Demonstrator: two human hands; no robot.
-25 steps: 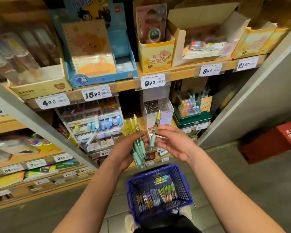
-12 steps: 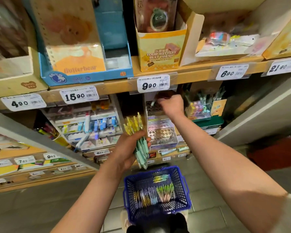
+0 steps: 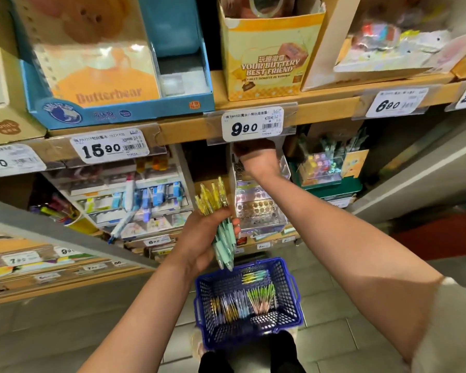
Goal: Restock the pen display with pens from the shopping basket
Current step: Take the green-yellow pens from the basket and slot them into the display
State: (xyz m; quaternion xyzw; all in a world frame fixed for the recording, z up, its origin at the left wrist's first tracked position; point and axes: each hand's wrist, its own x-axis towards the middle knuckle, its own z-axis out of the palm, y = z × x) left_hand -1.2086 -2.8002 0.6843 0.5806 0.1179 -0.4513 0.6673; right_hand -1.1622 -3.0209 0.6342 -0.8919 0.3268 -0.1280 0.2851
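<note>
While my left hand (image 3: 199, 238) curls tight round a bundle of pens (image 3: 221, 211) just left of the clear pen display (image 3: 261, 211), their long axis runs nearly upright, with the tops leaning slightly left. The yellow clip ends point up at the shelf and the mint tips point down at the blue shopping basket (image 3: 202, 305). My right hand (image 3: 258, 160) reaches over the display's back rows. Its fingers are hidden behind the 9.90 price tag (image 3: 253, 125), so I cannot tell its grip. Loose pens (image 3: 261, 294) lie flat in the basket.
</note>
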